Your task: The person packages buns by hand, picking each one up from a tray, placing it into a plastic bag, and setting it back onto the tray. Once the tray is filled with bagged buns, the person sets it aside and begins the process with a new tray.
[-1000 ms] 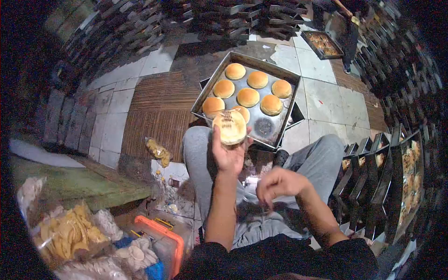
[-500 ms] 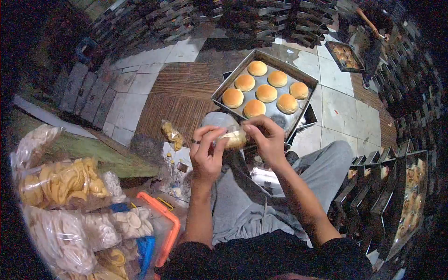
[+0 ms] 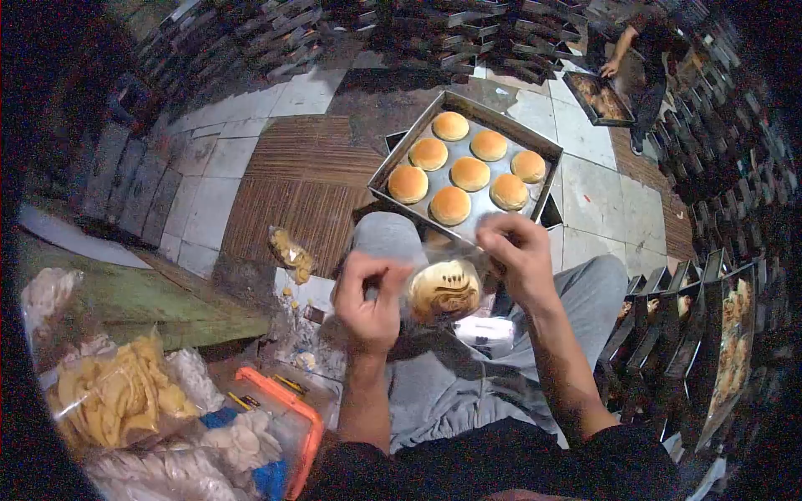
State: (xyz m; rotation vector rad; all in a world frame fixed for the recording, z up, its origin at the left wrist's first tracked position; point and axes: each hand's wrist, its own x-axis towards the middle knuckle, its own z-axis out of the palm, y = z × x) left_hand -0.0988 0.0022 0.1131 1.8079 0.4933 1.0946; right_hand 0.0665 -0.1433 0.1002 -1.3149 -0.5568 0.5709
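A clear plastic bag (image 3: 477, 275) with dark print hangs between my two hands, and a pale bun (image 3: 444, 292) shows inside it. My left hand (image 3: 368, 302) is closed in a pinch at the bag's left upper corner. On the other side, the fingers of my right hand (image 3: 520, 255) pinch the right upper corner; both hands are a little blurred. Just beyond them, a square metal tray (image 3: 522, 127) holds several round golden buns (image 3: 470, 174), spaced apart. The bag hangs above my lap, near my knees.
Bags of yellow pieces (image 3: 125, 388) and pale plastic bags (image 3: 159, 476) lie at the left, beside an orange-rimmed container (image 3: 288, 399). A small bag (image 3: 291, 255) rests on the floor. Stacked metal trays (image 3: 660, 326) stand at right. Another person (image 3: 647, 71) handles a tray (image 3: 600, 98) farther back.
My hands have moved apart, and the bag with the bun now hangs lower and stretched between them. The other person's arm has come down to their tray.
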